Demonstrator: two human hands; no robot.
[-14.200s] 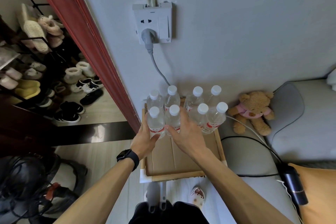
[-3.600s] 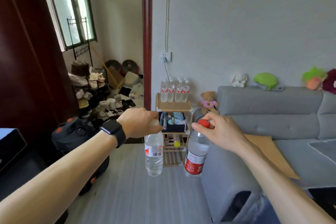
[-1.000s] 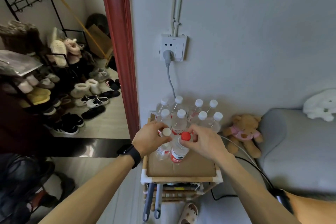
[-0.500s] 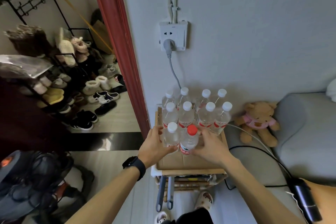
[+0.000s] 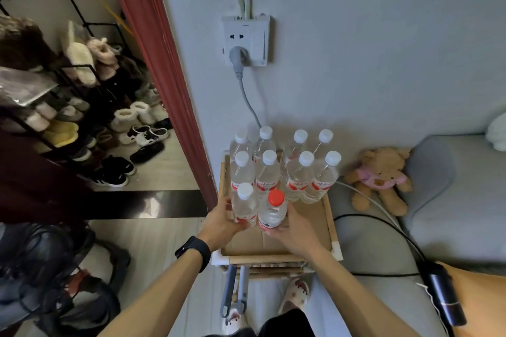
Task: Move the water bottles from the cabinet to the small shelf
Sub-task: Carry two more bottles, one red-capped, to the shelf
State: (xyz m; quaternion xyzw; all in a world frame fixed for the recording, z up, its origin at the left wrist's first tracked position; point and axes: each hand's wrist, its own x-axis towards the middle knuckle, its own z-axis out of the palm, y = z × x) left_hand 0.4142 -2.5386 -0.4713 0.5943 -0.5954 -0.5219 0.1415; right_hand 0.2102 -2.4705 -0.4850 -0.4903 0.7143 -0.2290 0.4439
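Note:
The small wooden shelf (image 5: 276,257) stands against the wall, its top lined with cardboard. Several white-capped water bottles (image 5: 298,175) stand in two rows at the back. In front of them, on the left, stand a white-capped bottle (image 5: 244,204) and a red-capped bottle (image 5: 273,210), side by side on the cardboard. My left hand (image 5: 221,223) wraps the white-capped one from the left. My right hand (image 5: 297,230) wraps the red-capped one from the right and below. The cabinet is out of view.
A wall socket (image 5: 245,39) with a grey cable hangs above the shelf. A teddy bear (image 5: 379,178) and a grey sofa (image 5: 451,200) lie to the right, black cables across the arm. A red door frame (image 5: 161,68) and shoe rack (image 5: 68,107) stand left.
Both bottles have been lowered onto the shelf top and pushed back against the front row; my hands have slid down from the caps to the bottle bodies. The camera has moved closer and tilted down.

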